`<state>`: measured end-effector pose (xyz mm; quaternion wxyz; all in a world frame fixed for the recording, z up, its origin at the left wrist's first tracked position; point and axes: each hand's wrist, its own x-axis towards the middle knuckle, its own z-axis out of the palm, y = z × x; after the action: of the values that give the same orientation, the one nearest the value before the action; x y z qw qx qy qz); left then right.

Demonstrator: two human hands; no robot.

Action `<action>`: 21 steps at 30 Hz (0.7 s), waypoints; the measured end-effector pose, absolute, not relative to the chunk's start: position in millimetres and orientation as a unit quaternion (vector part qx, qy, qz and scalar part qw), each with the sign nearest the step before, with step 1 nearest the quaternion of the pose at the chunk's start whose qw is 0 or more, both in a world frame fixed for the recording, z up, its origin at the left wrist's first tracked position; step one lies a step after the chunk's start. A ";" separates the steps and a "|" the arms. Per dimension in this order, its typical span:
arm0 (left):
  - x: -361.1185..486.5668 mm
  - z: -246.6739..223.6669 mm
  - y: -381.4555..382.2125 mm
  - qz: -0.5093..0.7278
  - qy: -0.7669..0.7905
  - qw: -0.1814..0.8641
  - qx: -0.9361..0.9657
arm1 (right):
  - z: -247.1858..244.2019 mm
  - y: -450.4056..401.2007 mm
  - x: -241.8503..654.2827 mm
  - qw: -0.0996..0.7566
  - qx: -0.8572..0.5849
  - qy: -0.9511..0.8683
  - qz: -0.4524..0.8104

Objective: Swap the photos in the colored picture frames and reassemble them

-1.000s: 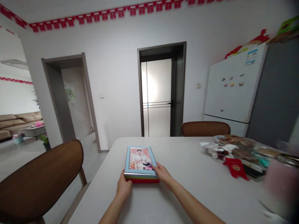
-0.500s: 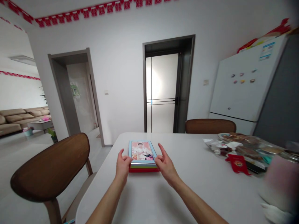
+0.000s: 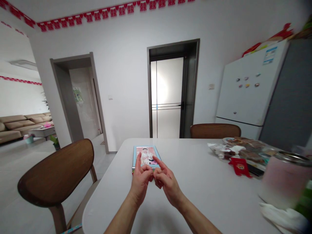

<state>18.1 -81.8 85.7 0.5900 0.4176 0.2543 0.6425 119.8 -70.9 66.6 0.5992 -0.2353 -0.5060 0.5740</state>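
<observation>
Pointing w/ LH (image 3: 141,182), RH (image 3: 168,184) by framed pic (image 3: 147,153); contact unclear.

This looks like a home's dining area, as shown by the brown-backed chair (image 3: 58,172) beside a white desk (image 3: 207,198) at lower left, the fridge (image 3: 246,100) at right, the beige sofa (image 3: 14,126) at far left and the red garland (image 3: 113,11) along the top.

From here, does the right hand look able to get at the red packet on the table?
Probably yes: only bare tabletop shows between the right hand and the red packet; the pink jar stands off to the packet's right.
</observation>
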 end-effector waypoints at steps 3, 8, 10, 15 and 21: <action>11.7 87.2 -72.6 0.626 0.305 0.605 0.387 | 72.0 -63.3 117.7 0.607 -0.290 -0.450 0.587; 9.5 91.7 -61.8 0.550 0.356 0.657 0.373 | 83.6 -53.8 109.1 0.503 -0.406 -0.516 0.562; 10.4 90.3 -59.6 0.536 0.370 0.664 0.366 | 82.4 -51.1 103.5 0.467 -0.451 -0.571 0.502; 4.7 69.1 -51.8 0.531 0.416 0.659 0.333 | 63.2 -30.2 101.4 0.448 -0.513 -0.639 0.357; -11.7 11.5 -42.3 0.541 0.481 0.636 0.267 | 35.3 0.6 120.1 0.397 -0.538 -0.728 0.153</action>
<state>-11.7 -42.3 11.5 0.6363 0.2670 0.4808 0.5411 120.1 0.6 35.3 0.3967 -0.5377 -0.7281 0.1531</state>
